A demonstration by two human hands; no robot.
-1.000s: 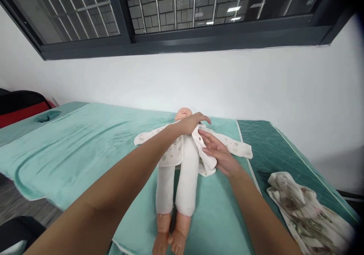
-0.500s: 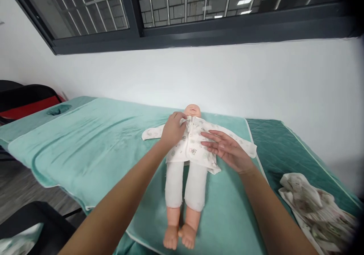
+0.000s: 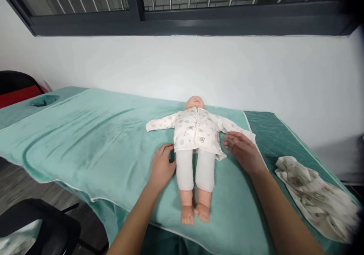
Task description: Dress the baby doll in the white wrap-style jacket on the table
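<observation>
A baby doll lies on its back on a light green towel, head toward the wall. It wears a white printed jacket, closed down the front, and white trousers. My left hand rests open on the towel beside the doll's hip. On the other side, my right hand lies open with its fingertips at the jacket's lower hem and sleeve. Neither hand holds anything.
The towel covers a dark green massage bed against a white wall. A crumpled printed cloth lies at the bed's right end. A black chair stands at lower left, and a red-and-black seat at far left.
The jacket, open a second ago, now lies closed over the doll's chest. Both hands have drawn back from the chest to either side of the doll's hips.
</observation>
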